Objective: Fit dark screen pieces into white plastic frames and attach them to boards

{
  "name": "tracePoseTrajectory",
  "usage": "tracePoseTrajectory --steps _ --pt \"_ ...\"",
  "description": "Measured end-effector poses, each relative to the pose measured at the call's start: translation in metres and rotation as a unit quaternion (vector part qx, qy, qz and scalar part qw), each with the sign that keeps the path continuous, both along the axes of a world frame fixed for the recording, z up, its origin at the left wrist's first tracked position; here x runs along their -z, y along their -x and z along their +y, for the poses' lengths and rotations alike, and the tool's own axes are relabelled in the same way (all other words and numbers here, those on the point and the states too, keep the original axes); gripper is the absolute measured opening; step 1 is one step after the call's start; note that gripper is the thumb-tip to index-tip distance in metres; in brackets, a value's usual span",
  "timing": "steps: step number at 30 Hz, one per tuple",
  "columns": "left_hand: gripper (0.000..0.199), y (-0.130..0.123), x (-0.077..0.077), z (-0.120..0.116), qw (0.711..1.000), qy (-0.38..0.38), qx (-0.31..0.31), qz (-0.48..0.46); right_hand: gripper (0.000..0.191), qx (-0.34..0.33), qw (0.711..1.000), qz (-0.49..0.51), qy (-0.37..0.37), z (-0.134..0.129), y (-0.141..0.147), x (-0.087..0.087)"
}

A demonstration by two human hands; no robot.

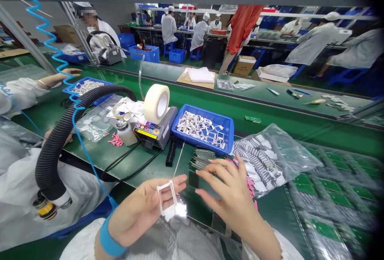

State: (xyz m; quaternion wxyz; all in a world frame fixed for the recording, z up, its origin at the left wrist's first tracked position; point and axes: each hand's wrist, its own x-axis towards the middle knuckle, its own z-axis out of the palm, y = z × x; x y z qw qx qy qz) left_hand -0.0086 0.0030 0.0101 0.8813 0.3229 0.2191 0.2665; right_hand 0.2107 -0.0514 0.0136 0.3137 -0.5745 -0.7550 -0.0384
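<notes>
My left hand [141, 208], a blue band at its wrist, holds a small white rectangular plastic frame [160, 200] between thumb and fingers, palm up. A shiny, pale patch shows at the frame's lower end; I cannot tell whether it is part of it. With fingers spread, my right hand [231, 192] hovers over the bench to the right, with nothing visible in it. By its fingertips lies a small dark flat panel [193, 179]. Just beyond is a row of thin dark panels [201, 158]. Pink strips [250, 186] lie partly hidden behind the right hand.
Behind the hands stand a blue tray [229, 132] of white frames and a tape dispenser [162, 132] with a tape roll [156, 102]. A plastic bag [267, 156] of pale pieces and green circuit boards [336, 198] lie right. A black hose [54, 144] and a co-worker's arm [57, 78] are left.
</notes>
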Motion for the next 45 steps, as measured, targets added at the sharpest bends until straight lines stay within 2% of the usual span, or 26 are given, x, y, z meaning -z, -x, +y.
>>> tracePoseTrajectory --steps 2,4,7,9,12,16,23,26,30,34,36,38,41,45 --pt "0.04 -0.005 0.01 0.0 0.996 -0.045 -0.058 0.045 0.025 0.024 0.999 0.035 -0.001 -0.001 -0.001 0.004" --pt "0.037 -0.012 0.021 0.0 0.981 -0.112 -0.124 0.094 0.024 0.027 0.987 0.16 0.01 -0.004 0.005 0.006" --pt "0.031 -0.022 0.033 -0.003 0.954 -0.191 -0.187 0.135 0.019 0.002 0.93 0.366 0.042 -0.009 0.025 0.007" --pt "0.028 -0.028 0.038 -0.006 0.945 -0.21 -0.21 0.138 0.019 0.002 0.905 0.421 0.061 -0.01 0.037 0.008" --pt "0.027 -0.032 0.04 -0.012 0.936 -0.222 -0.235 0.142 0.02 0.028 0.904 0.42 0.081 -0.007 0.049 0.011" --pt "0.023 -0.035 0.041 -0.017 0.924 -0.251 -0.249 0.142 0.019 0.063 0.915 0.393 0.071 -0.002 0.055 0.016" --pt "0.02 -0.041 0.044 -0.019 0.921 -0.215 -0.291 0.145 0.02 0.073 0.919 0.382 0.064 0.002 0.062 0.023" --pt "0.022 -0.042 0.048 -0.019 0.923 -0.21 -0.285 0.152 0.02 0.063 0.923 0.374 0.069 0.004 0.06 0.025" --pt "0.024 -0.044 0.053 -0.019 0.942 -0.143 -0.263 0.151 0.025 0.058 0.94 0.32 0.106 0.006 0.056 0.028" --pt "0.023 -0.042 0.057 -0.014 0.983 -0.029 -0.159 0.083 0.053 0.062 0.955 0.275 0.096 0.0 0.052 0.036" --pt "0.02 -0.038 0.059 -0.01 0.992 0.033 -0.105 0.053 0.053 0.05 0.963 0.255 0.075 -0.006 0.042 0.041" --pt "0.019 -0.03 0.061 -0.005 0.993 0.087 -0.074 0.039 0.039 0.061 0.969 0.23 0.069 -0.013 0.024 0.047" --pt "0.022 -0.018 0.067 -0.001 0.987 0.146 -0.054 0.048 0.02 0.146 0.97 0.166 0.101 -0.022 -0.02 0.057" --pt "0.029 -0.011 0.075 -0.003 0.984 0.152 -0.043 0.082 0.023 0.253 0.949 0.105 0.155 -0.031 -0.083 0.075"
